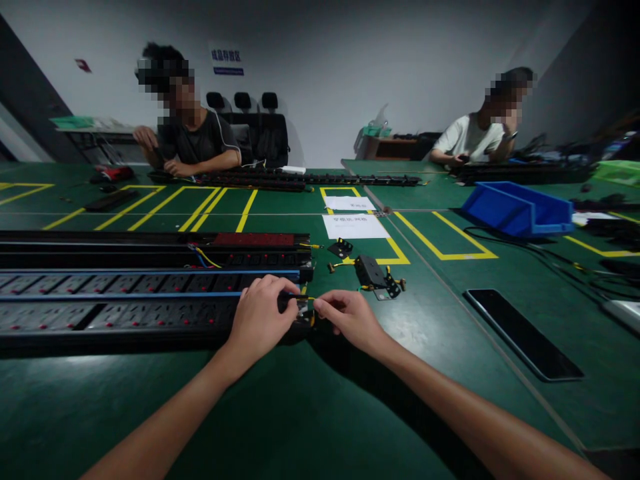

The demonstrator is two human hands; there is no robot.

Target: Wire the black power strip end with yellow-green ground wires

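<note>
Long black socket strips [165, 315] with red switches lie side by side at the left of the green table. My left hand [265, 309] rests over the right end of the nearest strips, its fingers closed around a small black part [287, 298]. A yellow-green wire [306, 299] runs from there to my right hand [347, 317], whose thumb and index finger pinch its end. Just beyond my right hand, a black socket block [371, 273] with black brackets and short yellow wire pieces lies on the table.
White paper sheets [355, 227] lie on the green table [400, 413] behind the block. At right are a phone [523, 333], a blue bin [520, 208] and black cables. Two people [200, 143] sit across the table, with more strips [350, 179] near them.
</note>
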